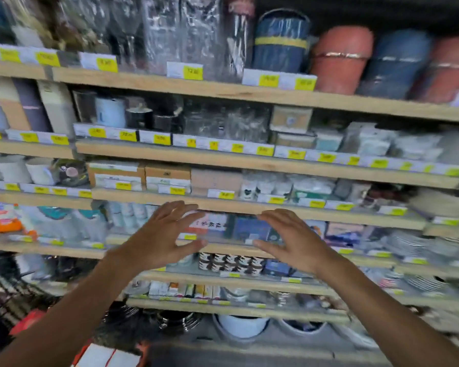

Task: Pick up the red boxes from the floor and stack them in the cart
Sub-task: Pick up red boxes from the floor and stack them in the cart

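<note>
My left hand point(159, 234) and my right hand point(294, 239) are both raised in front of the shop shelves, fingers spread and holding nothing, palms facing each other about a box-width apart. A red and white box edge point(101, 356) shows at the bottom left of the head view, below my left forearm. A red shape point(27, 323) lies low at the left. No cart can be made out; the picture is blurred.
Wooden shelves point(249, 92) with yellow price tags fill the view, packed with mugs, boxed goods, plates and wrapped rolls. White bowls point(243, 325) sit on the lowest level. A dark surface point(249, 353) runs along the bottom edge.
</note>
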`<state>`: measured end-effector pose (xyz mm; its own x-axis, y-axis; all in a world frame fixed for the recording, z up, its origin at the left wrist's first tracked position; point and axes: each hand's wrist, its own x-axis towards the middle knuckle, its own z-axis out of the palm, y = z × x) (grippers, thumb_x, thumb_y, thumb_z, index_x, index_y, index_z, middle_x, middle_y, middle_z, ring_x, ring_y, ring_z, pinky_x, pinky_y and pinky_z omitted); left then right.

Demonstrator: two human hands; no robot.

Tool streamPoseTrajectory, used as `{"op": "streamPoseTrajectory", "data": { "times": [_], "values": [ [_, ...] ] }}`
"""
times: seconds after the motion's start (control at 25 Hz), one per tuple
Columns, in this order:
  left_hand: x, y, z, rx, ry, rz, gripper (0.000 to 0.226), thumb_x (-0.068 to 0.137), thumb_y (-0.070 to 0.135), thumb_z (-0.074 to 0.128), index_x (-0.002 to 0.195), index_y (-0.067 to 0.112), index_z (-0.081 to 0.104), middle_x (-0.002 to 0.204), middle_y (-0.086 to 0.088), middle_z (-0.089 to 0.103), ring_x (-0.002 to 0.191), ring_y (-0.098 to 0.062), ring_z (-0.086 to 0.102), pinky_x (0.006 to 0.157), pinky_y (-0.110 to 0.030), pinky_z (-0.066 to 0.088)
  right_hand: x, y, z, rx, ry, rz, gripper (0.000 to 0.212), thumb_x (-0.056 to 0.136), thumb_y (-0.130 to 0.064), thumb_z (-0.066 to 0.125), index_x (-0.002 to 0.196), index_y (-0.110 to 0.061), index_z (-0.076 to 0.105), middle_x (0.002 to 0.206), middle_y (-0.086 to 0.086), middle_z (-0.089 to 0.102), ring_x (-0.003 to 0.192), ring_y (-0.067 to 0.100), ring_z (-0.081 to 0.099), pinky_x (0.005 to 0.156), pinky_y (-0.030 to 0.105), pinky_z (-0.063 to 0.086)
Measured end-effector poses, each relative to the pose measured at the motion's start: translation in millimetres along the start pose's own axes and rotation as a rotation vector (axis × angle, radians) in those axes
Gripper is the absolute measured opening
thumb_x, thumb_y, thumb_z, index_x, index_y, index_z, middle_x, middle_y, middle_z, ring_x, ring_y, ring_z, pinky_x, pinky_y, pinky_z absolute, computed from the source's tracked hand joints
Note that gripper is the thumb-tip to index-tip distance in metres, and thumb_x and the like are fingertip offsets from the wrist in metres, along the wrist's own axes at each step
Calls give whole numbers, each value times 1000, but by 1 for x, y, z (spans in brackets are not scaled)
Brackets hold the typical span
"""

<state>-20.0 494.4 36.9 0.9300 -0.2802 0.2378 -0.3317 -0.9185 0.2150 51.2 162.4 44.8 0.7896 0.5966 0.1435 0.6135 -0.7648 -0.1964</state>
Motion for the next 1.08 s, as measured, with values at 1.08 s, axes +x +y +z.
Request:
{"op": "streamPoseTrajectory", "data": {
  "times": [1.08],
  "values": [
    [399, 614, 293, -281, -477, 1186, 107, 68, 99, 15, 156, 37, 27, 161, 12, 22, 149, -9, 8, 124, -34, 12, -463, 364, -88, -154, 144, 1355, 103, 73, -91, 32, 155, -29, 39, 156, -1, 45, 145, 28, 38, 120, 43, 32]
  ]
}}
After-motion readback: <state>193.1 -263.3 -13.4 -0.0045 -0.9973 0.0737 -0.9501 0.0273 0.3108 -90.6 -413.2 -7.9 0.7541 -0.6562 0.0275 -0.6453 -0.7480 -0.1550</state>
